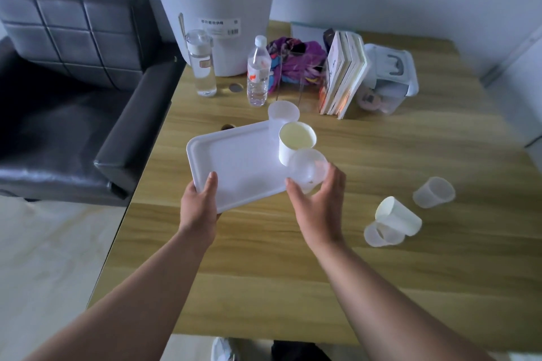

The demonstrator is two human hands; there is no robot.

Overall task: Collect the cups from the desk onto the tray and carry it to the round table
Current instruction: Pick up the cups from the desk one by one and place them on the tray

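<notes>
My left hand [200, 204] grips the near left edge of a white rectangular tray [240, 161] held over the wooden desk [264, 272]. On the tray's right side stand a translucent cup [283, 113] at the far corner and a white paper cup [296, 142] in front of it. My right hand [318, 202] is wrapped around a clear plastic cup [308, 170] at the tray's near right corner. Three more cups lie on their sides on the desk to the right: a white paper cup [400, 215], a clear cup [381, 233] touching it, and a clear cup [434, 192] farther back.
A grey bin [214, 14], two water bottles [258, 73], purple cloth [296, 61], standing books [343, 76] and a clear lidded box [390, 79] crowd the desk's far side. A black leather sofa [73, 91] stands to the left. Pale floor lies below left.
</notes>
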